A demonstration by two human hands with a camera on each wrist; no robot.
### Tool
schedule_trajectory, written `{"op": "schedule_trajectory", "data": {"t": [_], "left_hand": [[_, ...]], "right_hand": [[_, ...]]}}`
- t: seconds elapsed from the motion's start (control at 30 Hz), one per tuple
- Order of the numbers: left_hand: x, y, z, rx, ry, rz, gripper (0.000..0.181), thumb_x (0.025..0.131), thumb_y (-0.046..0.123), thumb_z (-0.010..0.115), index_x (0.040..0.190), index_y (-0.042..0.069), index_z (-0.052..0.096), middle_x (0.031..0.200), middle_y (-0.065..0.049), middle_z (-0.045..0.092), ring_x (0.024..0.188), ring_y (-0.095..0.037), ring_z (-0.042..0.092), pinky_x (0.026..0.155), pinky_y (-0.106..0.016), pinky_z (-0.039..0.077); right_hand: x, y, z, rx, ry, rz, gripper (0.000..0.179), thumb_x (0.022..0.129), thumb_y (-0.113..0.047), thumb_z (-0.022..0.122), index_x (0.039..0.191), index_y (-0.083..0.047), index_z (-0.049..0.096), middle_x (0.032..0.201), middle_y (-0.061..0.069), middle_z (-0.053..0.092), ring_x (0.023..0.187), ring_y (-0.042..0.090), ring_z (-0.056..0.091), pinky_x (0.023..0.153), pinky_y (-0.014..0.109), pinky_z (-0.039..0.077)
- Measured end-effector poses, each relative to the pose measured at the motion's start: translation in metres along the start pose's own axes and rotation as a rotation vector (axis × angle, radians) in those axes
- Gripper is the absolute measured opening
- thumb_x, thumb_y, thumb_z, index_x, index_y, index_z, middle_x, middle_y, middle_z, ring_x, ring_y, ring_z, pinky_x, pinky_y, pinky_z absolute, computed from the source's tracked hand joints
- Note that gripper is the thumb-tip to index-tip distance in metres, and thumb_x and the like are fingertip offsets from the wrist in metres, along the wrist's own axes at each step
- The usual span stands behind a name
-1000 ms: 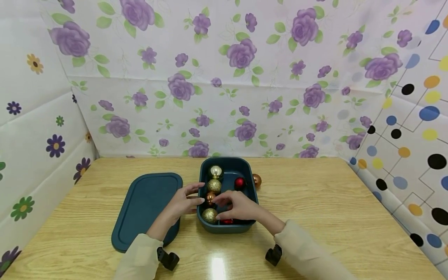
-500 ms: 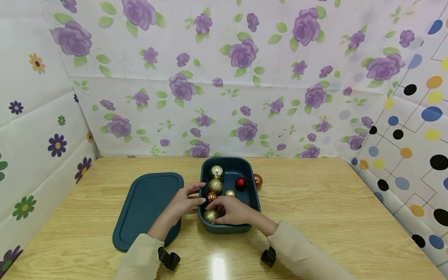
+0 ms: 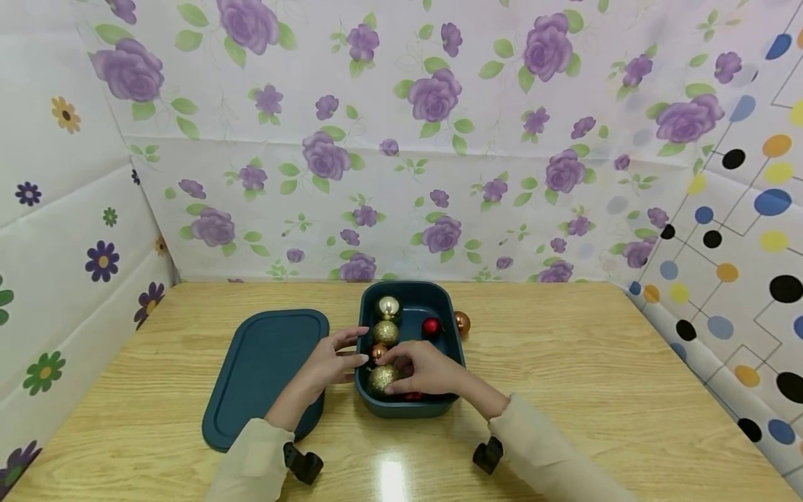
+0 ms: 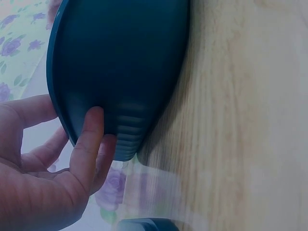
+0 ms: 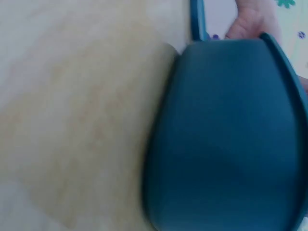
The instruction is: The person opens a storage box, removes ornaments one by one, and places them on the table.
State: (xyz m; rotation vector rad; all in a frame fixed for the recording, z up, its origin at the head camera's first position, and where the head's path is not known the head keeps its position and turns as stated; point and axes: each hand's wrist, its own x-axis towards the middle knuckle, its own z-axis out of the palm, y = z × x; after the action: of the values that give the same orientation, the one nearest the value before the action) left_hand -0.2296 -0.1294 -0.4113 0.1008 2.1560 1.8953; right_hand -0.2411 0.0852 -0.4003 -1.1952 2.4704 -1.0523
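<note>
My right hand is inside the dark teal box, its thumb and fingers pinching a gold glitter bauble at the front left. Along the left wall behind it lie a copper bauble, another gold glitter bauble and a shiny gold bauble. A small red bauble sits at the back right, and a red one shows partly beneath my right hand. My left hand touches the box's left side; in the left wrist view its fingers lie against the outer wall.
The flat teal lid lies on the wooden table left of the box. One copper bauble rests on the table just beyond the box's right wall. Flower-print sheets stand behind the table.
My right hand has reached to the front left corner, gripped the gold glitter bauble and raised it slightly. A small pale gold bauble seen half a second ago is now hidden. The left hand stays put.
</note>
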Motion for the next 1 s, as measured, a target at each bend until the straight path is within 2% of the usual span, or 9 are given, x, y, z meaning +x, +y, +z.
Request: {"op": "schedule_trajectory", "data": {"t": [0.2, 0.33, 0.43, 0.57, 0.7, 0.83, 1.0], "left_hand": [[0.001, 0.000, 0.000, -0.008, 0.009, -0.003, 0.050, 0.087, 0.004, 0.059, 0.134, 0.013, 0.046, 0.139, -0.020, 0.035, 0.111, -0.031, 0.050, 0.073, -0.039, 0.051], [0.001, 0.000, 0.001, -0.013, 0.007, -0.001, 0.050, 0.087, 0.005, 0.060, 0.135, 0.012, 0.045, 0.139, -0.021, 0.034, 0.115, -0.034, 0.047, 0.074, -0.040, 0.051], [0.000, 0.001, 0.001, -0.013, -0.002, 0.003, 0.051, 0.087, 0.005, 0.059, 0.135, 0.011, 0.044, 0.140, -0.022, 0.033, 0.115, -0.035, 0.046, 0.076, -0.041, 0.051], [0.000, 0.001, 0.002, -0.015, -0.003, 0.008, 0.050, 0.088, 0.004, 0.059, 0.135, 0.010, 0.044, 0.140, -0.022, 0.033, 0.115, -0.035, 0.047, 0.076, -0.042, 0.051], [-0.001, 0.001, 0.002, -0.014, 0.004, 0.006, 0.050, 0.088, 0.004, 0.058, 0.135, 0.009, 0.043, 0.139, -0.022, 0.033, 0.114, -0.034, 0.047, 0.075, -0.041, 0.051], [-0.001, 0.001, 0.002, -0.012, 0.006, 0.010, 0.051, 0.088, 0.004, 0.059, 0.136, 0.009, 0.043, 0.139, -0.022, 0.033, 0.114, -0.034, 0.047, 0.075, -0.042, 0.051], [-0.001, 0.001, 0.001, -0.015, 0.001, 0.019, 0.051, 0.088, 0.004, 0.059, 0.136, 0.009, 0.043, 0.139, -0.023, 0.033, 0.115, -0.035, 0.047, 0.075, -0.042, 0.051]], "right_hand": [[-0.009, 0.001, -0.028, 0.055, 0.084, 0.002, 0.039, 0.079, -0.018, 0.072, 0.114, -0.005, 0.062, 0.107, 0.007, 0.061, 0.089, 0.016, 0.062, 0.075, 0.024, 0.051], [-0.017, 0.006, -0.049, 0.119, 0.145, 0.045, 0.040, 0.079, -0.016, 0.072, 0.116, -0.005, 0.061, 0.106, 0.009, 0.060, 0.090, 0.018, 0.061, 0.077, 0.028, 0.051], [-0.025, 0.013, -0.064, 0.126, 0.206, 0.076, 0.041, 0.080, -0.016, 0.071, 0.117, -0.004, 0.060, 0.107, 0.011, 0.061, 0.090, 0.021, 0.061, 0.074, 0.029, 0.052], [-0.037, 0.027, -0.083, 0.129, 0.288, 0.132, 0.044, 0.080, -0.018, 0.071, 0.119, -0.003, 0.058, 0.112, 0.015, 0.060, 0.094, 0.026, 0.061, 0.072, 0.031, 0.052], [-0.049, 0.044, -0.097, 0.157, 0.364, 0.208, 0.048, 0.080, -0.020, 0.071, 0.122, -0.002, 0.056, 0.118, 0.018, 0.056, 0.101, 0.031, 0.058, 0.076, 0.035, 0.052], [-0.059, 0.065, -0.106, 0.132, 0.433, 0.284, 0.052, 0.081, -0.024, 0.071, 0.125, -0.002, 0.054, 0.122, 0.019, 0.054, 0.105, 0.034, 0.055, 0.078, 0.038, 0.051], [-0.065, 0.091, -0.114, 0.111, 0.475, 0.357, 0.053, 0.083, -0.024, 0.069, 0.127, 0.000, 0.051, 0.125, 0.022, 0.051, 0.106, 0.037, 0.054, 0.080, 0.039, 0.050]]}}
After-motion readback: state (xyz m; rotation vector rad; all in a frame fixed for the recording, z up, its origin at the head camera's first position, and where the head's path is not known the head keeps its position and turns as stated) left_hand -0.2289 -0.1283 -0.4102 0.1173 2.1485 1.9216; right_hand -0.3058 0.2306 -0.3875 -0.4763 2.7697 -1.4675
